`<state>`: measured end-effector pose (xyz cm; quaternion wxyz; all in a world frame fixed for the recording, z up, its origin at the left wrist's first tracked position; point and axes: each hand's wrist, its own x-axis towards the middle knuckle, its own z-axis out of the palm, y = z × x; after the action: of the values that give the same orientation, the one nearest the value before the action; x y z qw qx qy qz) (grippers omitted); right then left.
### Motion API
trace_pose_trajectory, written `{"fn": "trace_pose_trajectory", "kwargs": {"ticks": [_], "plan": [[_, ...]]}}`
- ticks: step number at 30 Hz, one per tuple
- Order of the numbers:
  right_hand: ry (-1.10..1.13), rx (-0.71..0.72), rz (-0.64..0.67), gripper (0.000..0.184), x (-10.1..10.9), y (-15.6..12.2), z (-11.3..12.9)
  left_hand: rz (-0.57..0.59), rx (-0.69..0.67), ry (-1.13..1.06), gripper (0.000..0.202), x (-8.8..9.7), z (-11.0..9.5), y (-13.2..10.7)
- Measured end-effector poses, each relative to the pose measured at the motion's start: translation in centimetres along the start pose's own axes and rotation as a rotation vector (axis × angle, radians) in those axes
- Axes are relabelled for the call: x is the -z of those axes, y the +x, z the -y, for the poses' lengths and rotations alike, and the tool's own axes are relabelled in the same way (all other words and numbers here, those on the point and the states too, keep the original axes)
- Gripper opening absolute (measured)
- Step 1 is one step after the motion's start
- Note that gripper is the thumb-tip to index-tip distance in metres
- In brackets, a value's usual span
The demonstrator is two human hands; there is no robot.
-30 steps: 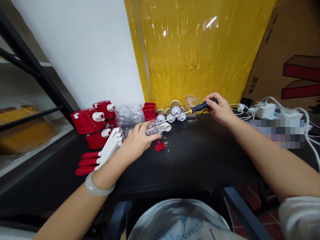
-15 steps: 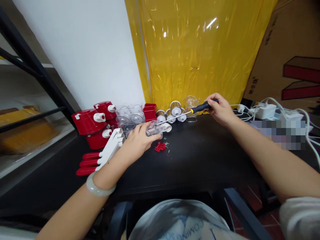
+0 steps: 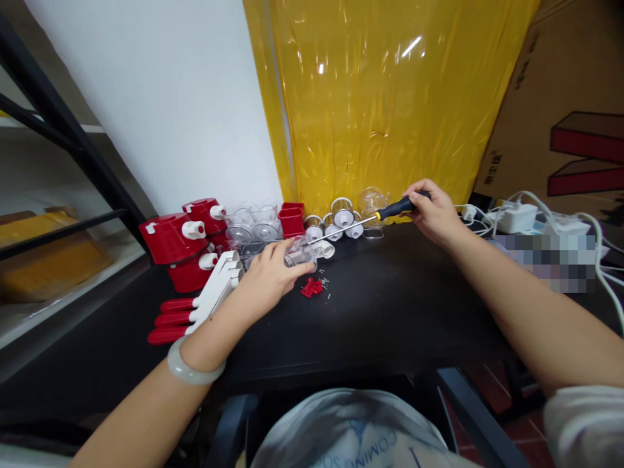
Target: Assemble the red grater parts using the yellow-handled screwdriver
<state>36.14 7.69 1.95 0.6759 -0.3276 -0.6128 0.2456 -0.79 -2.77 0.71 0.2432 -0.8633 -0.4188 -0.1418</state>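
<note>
My right hand [image 3: 431, 209] is closed round the black handle of a screwdriver [image 3: 396, 208]. Its long shaft slants down to the left, and the tip meets a clear plastic part [image 3: 297, 252]. That part is gripped by my left hand [image 3: 271, 272], fingers over its top and thumb along the near side. A white plastic piece [image 3: 325, 249] sticks out at its right end; whether the two are joined I cannot tell. Just in front lie small red plastic pieces [image 3: 311, 287] and several loose screws [image 3: 325, 282].
Red housings [image 3: 173, 237] with white knobs are stacked at left, near white levers with red handles [image 3: 173, 318]. Clear cups [image 3: 253, 221], a red square container [image 3: 291, 220] and metal-and-white drums [image 3: 342, 213] line the back. White cables and adapters [image 3: 519, 216] lie at right.
My right hand and the screwdriver handle have shifted very slightly right. My left hand keeps its hold on the clear part.
</note>
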Motion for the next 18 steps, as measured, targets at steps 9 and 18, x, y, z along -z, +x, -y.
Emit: {"fn": "trace_pose_trajectory", "kwargs": {"ticks": [9,18], "plan": [[-0.051,-0.004,0.022,0.031,-0.49,-0.41,0.2,0.004,-0.005,0.001,0.042,0.27,-0.32,0.03],[-0.009,0.013,0.006,0.031,-0.28,-0.11,0.19,0.017,0.01,0.002,0.043,0.36,-0.32,0.0]]}}
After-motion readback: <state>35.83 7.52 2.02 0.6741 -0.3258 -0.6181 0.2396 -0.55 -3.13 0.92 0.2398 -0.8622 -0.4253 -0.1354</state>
